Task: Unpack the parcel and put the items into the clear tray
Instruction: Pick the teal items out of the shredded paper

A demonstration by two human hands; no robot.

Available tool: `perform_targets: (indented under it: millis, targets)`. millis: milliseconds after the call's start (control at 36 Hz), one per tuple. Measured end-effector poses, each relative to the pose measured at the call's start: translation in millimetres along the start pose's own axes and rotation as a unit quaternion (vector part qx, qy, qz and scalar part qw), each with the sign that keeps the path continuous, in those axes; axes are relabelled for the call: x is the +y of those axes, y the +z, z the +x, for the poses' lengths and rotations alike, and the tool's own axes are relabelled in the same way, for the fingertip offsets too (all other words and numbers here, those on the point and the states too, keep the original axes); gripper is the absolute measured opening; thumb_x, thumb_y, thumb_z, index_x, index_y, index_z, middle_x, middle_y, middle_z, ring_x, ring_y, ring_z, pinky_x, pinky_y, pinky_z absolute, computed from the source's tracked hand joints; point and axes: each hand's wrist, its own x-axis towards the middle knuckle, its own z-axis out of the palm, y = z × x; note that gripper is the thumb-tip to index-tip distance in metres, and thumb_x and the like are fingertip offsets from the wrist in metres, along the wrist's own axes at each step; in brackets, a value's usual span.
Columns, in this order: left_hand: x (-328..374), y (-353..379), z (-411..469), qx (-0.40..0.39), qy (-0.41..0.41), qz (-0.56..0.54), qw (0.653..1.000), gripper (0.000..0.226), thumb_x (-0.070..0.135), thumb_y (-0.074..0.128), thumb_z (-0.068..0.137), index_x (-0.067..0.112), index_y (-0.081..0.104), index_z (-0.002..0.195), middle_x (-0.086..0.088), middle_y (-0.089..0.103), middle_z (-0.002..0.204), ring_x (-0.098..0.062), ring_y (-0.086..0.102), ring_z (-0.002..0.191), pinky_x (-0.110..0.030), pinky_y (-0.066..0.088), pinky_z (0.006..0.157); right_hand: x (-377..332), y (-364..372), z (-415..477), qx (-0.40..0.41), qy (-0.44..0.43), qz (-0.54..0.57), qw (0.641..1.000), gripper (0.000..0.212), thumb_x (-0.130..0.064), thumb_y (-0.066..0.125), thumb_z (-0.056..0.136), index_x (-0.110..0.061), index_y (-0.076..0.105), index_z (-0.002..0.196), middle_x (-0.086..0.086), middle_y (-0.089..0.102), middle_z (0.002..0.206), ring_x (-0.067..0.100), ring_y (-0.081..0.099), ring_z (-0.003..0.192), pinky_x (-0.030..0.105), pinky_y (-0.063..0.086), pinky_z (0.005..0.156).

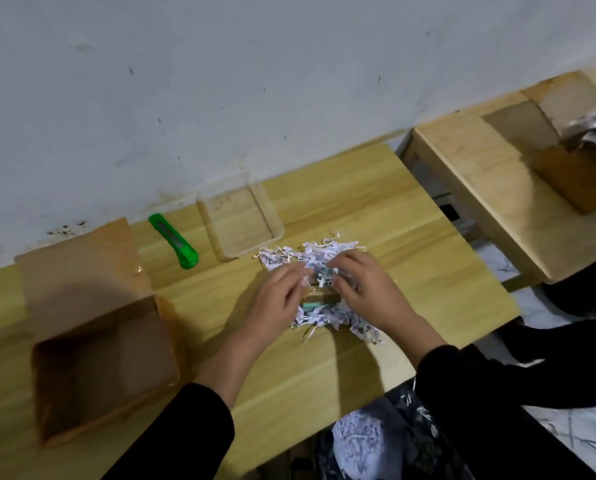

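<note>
A heap of shredded white paper (321, 254) lies on the wooden table (428, 271), just in front of the clear tray (241, 216), which holds nothing. Both my hands are in the heap. My left hand (279, 299) and my right hand (362, 289) have their fingers curled into the shreds, either side of a small brown and teal item (321, 299) that shows partly between them. Whether either hand grips the item I cannot tell. The open cardboard parcel (102, 358) sits at the left and looks empty inside.
A green utility knife (173, 241) lies between the parcel and the tray. A second wooden table at the right carries another open box (566, 161) with shredded paper. More shreds lie on the floor (359, 431) near my lap. A wall runs behind the table.
</note>
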Motion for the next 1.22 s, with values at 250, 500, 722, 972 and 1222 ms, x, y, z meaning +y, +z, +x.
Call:
perform_targets:
  millis: [250,500,722,972,1222]
  targets:
    - [-28,6,-2,-0.14,-0.08,0.037,0.986,0.043,0.045,0.026,0.098,0.036,0.035,0.14,0.011,0.031,0.15,-0.007,0.021,0.141,-0.033,0.023,0.115,37,-14,-1,-0.03,0.11,0.007,0.993,0.017,-0.006,0.053,0.089,0.0,0.066,0.099,0.015,0.064,0.101,0.028,0.058,0.087,0.03,0.044,0.077]
    - [-39,5,-11,-0.089,-0.104,0.003,0.991,0.046,0.045,0.029,0.097,0.029,0.038,0.139,0.009,0.035,0.148,-0.005,0.024,0.139,-0.026,0.02,0.113,21,-30,-5,0.075,0.059,-0.002,0.995,0.018,-0.004,0.062,0.083,-0.006,0.067,0.1,0.011,0.063,0.103,0.025,0.057,0.097,0.029,0.043,0.084]
    - [-55,3,-14,-0.061,-0.12,-0.013,0.991,0.044,0.044,0.032,0.097,0.028,0.044,0.136,0.008,0.041,0.146,-0.003,0.026,0.138,-0.029,0.024,0.114,-18,9,3,-0.092,-0.065,-0.053,0.992,0.023,-0.01,0.065,0.074,-0.011,0.065,0.096,0.008,0.061,0.093,0.029,0.057,0.088,0.036,0.049,0.073]
    - [-58,4,-22,-0.077,-0.086,0.036,0.993,0.045,0.035,0.038,0.097,0.02,0.039,0.14,0.001,0.033,0.15,-0.012,0.022,0.142,-0.036,0.024,0.116,-6,4,1,-0.135,0.008,-0.078,0.988,0.044,-0.014,0.069,0.075,-0.013,0.059,0.118,0.009,0.057,0.112,0.027,0.052,0.107,0.038,0.047,0.086]
    - [-57,8,-27,-0.088,-0.077,0.125,0.985,0.05,0.034,0.034,0.099,0.022,0.025,0.146,0.002,0.021,0.155,-0.013,0.01,0.145,-0.029,0.012,0.117,-4,-7,-11,-0.069,0.085,0.039,0.993,0.036,-0.012,0.079,0.068,-0.013,0.068,0.102,0.005,0.064,0.095,0.021,0.059,0.086,0.027,0.044,0.073]
